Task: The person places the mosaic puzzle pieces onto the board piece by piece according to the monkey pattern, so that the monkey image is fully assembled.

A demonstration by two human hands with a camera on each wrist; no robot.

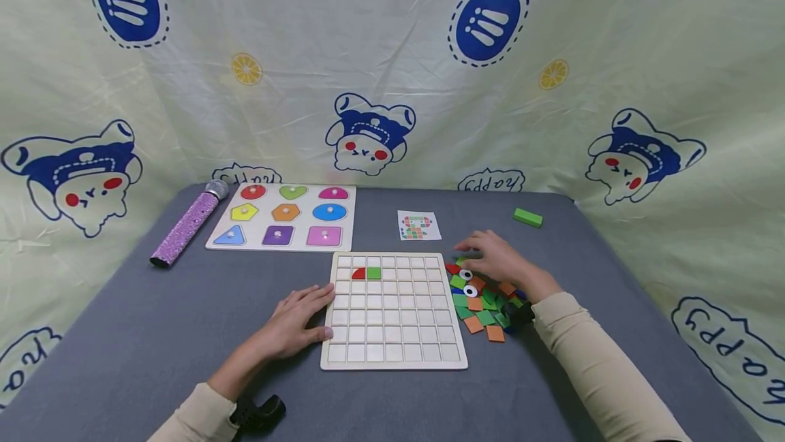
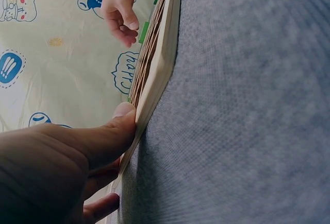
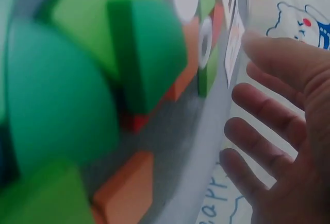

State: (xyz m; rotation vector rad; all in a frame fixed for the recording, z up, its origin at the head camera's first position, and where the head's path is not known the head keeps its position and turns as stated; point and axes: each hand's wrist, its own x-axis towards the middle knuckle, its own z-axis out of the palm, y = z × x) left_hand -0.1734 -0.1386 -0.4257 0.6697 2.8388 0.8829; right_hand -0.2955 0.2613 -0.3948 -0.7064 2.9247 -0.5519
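Note:
A white gridded board (image 1: 392,365) lies flat on the table. In its upper left part sit a red quarter-round tile (image 1: 359,274) and a green square tile (image 1: 373,273). My left hand (image 1: 293,319) touches the board's left edge; in the left wrist view its thumb (image 2: 121,123) lies against the wooden rim (image 2: 164,54). Over the far end of a heap of loose tiles (image 1: 485,318) hovers my right hand (image 1: 498,256). In the right wrist view its fingers (image 3: 268,105) are spread and loosely bent, with nothing held between them. White ring-shaped eye tiles (image 1: 470,291) lie among the heap.
Beyond the board lie a small pattern card (image 1: 420,234) and a shape puzzle board (image 1: 309,218) with coloured pieces. A glittery purple microphone (image 1: 189,225) is at the far left. A green block (image 1: 528,217) lies at the back right, before a printed curtain (image 1: 429,156).

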